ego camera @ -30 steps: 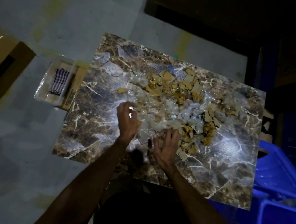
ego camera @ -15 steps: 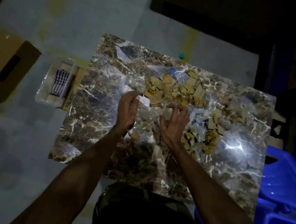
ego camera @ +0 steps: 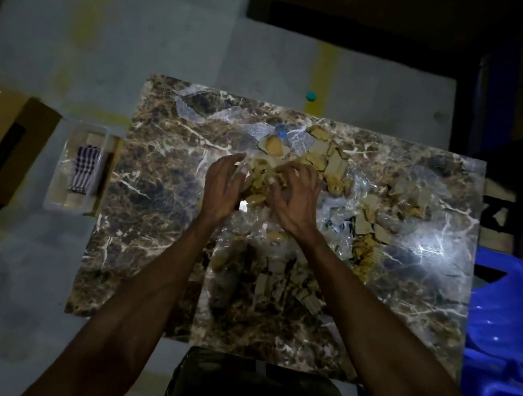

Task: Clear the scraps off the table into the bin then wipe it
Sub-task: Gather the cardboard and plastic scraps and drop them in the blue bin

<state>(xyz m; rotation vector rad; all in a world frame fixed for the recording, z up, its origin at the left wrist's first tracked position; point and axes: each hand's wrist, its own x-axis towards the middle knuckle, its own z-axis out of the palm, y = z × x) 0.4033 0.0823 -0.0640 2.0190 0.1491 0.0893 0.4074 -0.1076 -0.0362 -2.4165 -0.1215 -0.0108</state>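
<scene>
Both hands work one clump of scraps (ego camera: pixel 260 181) near the middle of the worktop (ego camera: pixel 155 184). Left hand (ego camera: pixel 221 189) comes at it from the left with its fingers bent and spread, the fingertips against the clump's left side; its grip looks loosely cupped around the pieces rather than pinched tight. Right hand (ego camera: pixel 293 198) mirrors it from the right, fingers curled down over the top of the same pieces, so the clump sits between the two grips.

Tan cardboard-like bits and crumpled clear plastic film (ego camera: pixel 337 214) make up the scraps; they are too many and too blurred to count. They spread in a band from the far middle of the worktop toward its right edge, with a second loose scatter of tan pieces (ego camera: pixel 275 282) between the two forearms, toward the near edge. One small blue cap (ego camera: pixel 282 133) lies among the far scraps. Left third of the worktop shows only its brown marble pattern.

One blue bin (ego camera: pixel 509 323) stands on the floor just off the worktop's right edge, near the near-right corner. On the floor off the left edge sits one clear plastic container (ego camera: pixel 65 185) holding one striped cloth (ego camera: pixel 85 169), and beyond that one open cardboard box (ego camera: pixel 1 143). One small teal cap (ego camera: pixel 311 96) lies on the floor just past the far edge.
</scene>
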